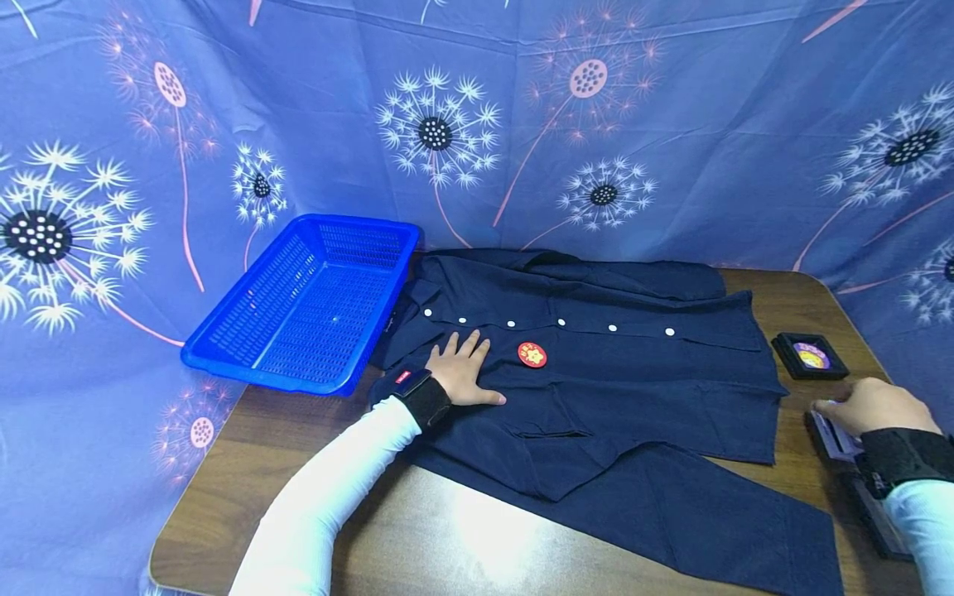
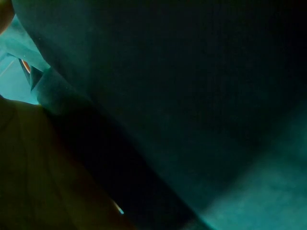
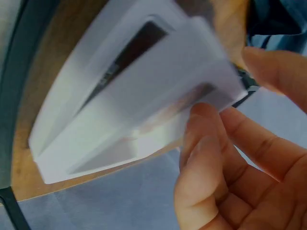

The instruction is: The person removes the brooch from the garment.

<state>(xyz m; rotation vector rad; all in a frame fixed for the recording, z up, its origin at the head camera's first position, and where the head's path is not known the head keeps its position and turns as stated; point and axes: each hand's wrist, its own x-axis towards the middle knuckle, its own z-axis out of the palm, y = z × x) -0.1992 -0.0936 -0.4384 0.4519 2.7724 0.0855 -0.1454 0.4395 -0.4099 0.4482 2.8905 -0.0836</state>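
Note:
A dark navy button-up shirt [image 1: 633, 372] lies spread on the table, with white buttons and a round red star badge [image 1: 532, 354] on it. My left hand [image 1: 460, 372] rests on the shirt, fingers spread, left of the badge. Dark cloth fills most of the left wrist view. At the table's right side my right hand [image 1: 879, 407] has curled fingers at a pale plastic frame-like piece [image 3: 144, 100], which it seems to grip by one corner. A second pale piece [image 3: 103, 52] lies against it at an angle. Blur hides the finer detail.
A blue plastic basket [image 1: 346, 381] stands at the left back. Near the right edge sits a small black tray [image 1: 786, 352] with a round purple-yellow badge [image 1: 811, 356]. Another dark tray [image 1: 879, 513] lies partly under my right forearm. A dandelion-print cloth [image 1: 335, 99] hangs behind the table.

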